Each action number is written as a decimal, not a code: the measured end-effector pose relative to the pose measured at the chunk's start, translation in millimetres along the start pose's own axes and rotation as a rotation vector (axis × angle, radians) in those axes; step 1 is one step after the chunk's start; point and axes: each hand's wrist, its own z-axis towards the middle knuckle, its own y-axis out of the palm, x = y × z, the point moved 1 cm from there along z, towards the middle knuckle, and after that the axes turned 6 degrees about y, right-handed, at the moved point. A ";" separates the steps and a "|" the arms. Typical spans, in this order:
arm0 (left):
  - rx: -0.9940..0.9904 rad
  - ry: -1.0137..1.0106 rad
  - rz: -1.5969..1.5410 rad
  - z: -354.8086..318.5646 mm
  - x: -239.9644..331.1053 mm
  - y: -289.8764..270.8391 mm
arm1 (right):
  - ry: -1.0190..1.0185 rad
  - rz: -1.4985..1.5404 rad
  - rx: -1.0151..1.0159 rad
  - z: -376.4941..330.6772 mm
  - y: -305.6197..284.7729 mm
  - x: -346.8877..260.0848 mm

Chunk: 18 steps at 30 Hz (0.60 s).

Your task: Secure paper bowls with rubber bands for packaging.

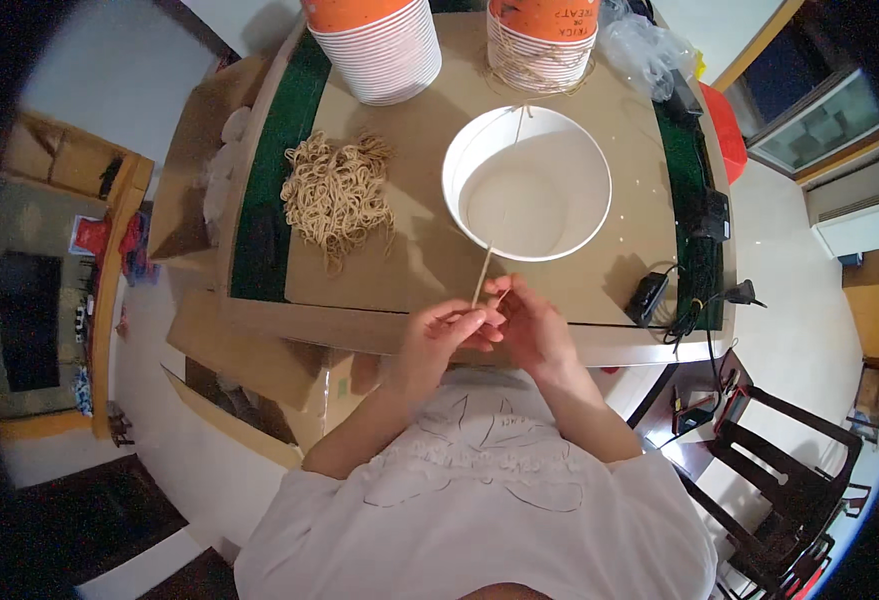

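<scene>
A white paper bucket (577, 165) stands on the table with its open top facing me. Thin tan cord (483, 275) comes off its near rim toward me, and another stretch is knotted at the far rim and hangs inside. Just in front of the bucket, my left hand (446, 328) pinches the cord between thumb and fingers. My right hand (536, 325) meets it fingertip to fingertip, its fingers closed on the cord's end. To the left lies a loose heap of tan cord pieces (337, 195).
Two stacks of nested orange-and-white buckets, a left stack (384, 55) and a right stack (542, 60) draped with cord, stand at the back. Clear plastic bags (644, 50) lie at the far right. Black power adapters (648, 298) with cables line the right edge. An open cardboard box (259, 365) sits below left.
</scene>
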 end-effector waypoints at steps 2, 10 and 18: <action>0.059 0.013 0.057 -1.6 4.6 -4.0 | -0.220 0.191 0.277 -3.0 2.8 -2.9; 0.034 0.063 0.132 -9.2 2.8 -16.5 | -0.493 0.161 0.274 -30.0 6.4 -19.9; -0.028 0.707 0.570 -0.4 38.4 3.9 | -0.602 -0.752 0.279 -45.3 29.2 -3.5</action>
